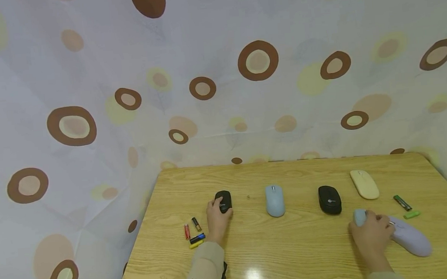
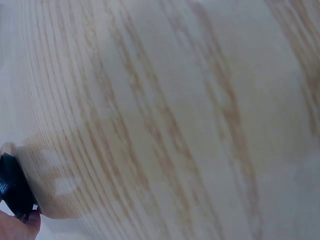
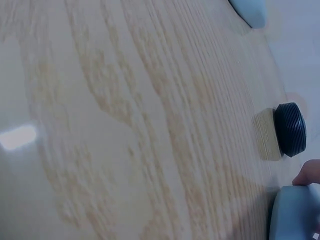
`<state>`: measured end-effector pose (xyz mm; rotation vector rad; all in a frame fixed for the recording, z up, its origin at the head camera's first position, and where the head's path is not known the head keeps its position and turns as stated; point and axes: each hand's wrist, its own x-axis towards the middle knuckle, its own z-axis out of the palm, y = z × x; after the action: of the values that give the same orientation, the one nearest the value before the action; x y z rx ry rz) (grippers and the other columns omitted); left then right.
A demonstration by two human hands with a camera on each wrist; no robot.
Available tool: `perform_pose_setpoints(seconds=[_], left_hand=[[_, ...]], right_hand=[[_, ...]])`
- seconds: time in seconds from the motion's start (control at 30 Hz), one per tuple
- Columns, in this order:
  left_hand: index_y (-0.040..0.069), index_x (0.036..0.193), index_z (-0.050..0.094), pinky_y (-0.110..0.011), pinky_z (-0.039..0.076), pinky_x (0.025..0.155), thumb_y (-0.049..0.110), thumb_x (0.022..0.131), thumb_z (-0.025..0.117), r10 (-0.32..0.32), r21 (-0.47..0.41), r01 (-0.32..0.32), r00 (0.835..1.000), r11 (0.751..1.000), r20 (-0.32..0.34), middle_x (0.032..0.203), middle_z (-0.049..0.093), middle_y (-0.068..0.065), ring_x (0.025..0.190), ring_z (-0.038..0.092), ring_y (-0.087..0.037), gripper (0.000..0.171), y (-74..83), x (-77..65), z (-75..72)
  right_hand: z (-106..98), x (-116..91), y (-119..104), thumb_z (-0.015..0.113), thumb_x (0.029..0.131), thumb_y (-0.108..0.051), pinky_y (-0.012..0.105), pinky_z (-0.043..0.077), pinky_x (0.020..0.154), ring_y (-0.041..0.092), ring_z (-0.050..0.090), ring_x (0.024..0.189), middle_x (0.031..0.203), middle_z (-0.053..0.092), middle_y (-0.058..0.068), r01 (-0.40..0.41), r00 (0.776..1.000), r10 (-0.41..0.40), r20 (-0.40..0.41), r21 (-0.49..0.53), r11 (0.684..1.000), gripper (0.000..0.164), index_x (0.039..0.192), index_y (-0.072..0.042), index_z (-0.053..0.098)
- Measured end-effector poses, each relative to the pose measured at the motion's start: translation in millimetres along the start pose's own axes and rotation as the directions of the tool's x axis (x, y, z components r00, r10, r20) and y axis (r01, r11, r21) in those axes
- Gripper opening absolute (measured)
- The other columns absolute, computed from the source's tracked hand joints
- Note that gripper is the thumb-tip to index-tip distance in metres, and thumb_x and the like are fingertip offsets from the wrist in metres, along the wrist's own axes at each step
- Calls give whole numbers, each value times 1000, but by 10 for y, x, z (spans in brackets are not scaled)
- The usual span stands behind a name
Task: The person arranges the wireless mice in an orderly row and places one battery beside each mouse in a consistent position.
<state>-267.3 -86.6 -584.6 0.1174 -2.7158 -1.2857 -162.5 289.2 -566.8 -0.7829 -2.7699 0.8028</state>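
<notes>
At the left of the table, my left hand (image 1: 217, 219) grips a black computer mouse (image 1: 224, 201) by its sides. The left wrist view catches this mouse (image 2: 15, 186) at its left edge, with fingertips (image 2: 31, 224) against it. My right hand (image 1: 372, 235) holds a light blue mouse (image 1: 359, 217), mostly covered by the palm and fingers. In the right wrist view the blue mouse (image 3: 292, 215) shows at the lower right corner, a finger (image 3: 308, 172) touching its end. A lavender mouse (image 1: 411, 237) lies just right of that hand.
Between the hands lie another light blue mouse (image 1: 275, 201) and another black mouse (image 1: 330, 200). A cream mouse (image 1: 365, 184) is farther back. Right of it are a dark green battery (image 1: 402, 203) and a bright green one (image 1: 412, 215). Several batteries, including a red one (image 1: 187, 231), sit beside the left forearm.
</notes>
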Motion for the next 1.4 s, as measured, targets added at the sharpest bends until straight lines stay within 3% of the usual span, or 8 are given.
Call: perform_pose_setpoints(seconds=[0.33,0.63,0.93,1.33,1.4], left_hand=[[4,123,55,-50,43,89,14,79,71,8,-3,-8,1000,1000,-6,121,45,-24,111,45,-41,48,16,-5,-6],[3,121,56,-50,43,89,13,78,72,16,6,-16,1000,1000,-19,120,45,-24,111,46,-41,47,-15,4,6],[4,121,56,-49,44,89,13,78,72,16,8,-16,1000,1000,-14,121,45,-24,111,46,-41,48,-20,2,13],[5,122,55,-50,43,90,14,79,71,9,-4,-9,1000,1000,-14,122,45,-23,112,45,-41,47,-26,5,14],[5,122,56,-50,43,89,14,78,72,12,-2,-12,1000,1000,-16,121,45,-23,112,45,-41,47,-25,5,15]], right_hand=[[111,-247,-64,59,76,-12,58,23,84,55,28,105,117,33,38,68,997,-65,-41,83,994,57,123,14,42],[210,-497,-188,60,73,-8,55,28,77,54,33,101,112,39,36,188,980,-176,-97,132,973,49,117,12,48],[281,-595,-231,60,73,-8,53,28,75,52,32,99,111,39,33,200,977,-188,-99,123,972,49,116,12,49],[369,-649,-205,64,72,-6,55,29,76,52,34,98,110,40,33,262,953,-237,-187,121,957,45,112,11,51],[357,-639,-196,65,73,-8,55,30,76,53,34,98,111,39,34,258,958,-238,-163,116,959,47,114,11,50]])
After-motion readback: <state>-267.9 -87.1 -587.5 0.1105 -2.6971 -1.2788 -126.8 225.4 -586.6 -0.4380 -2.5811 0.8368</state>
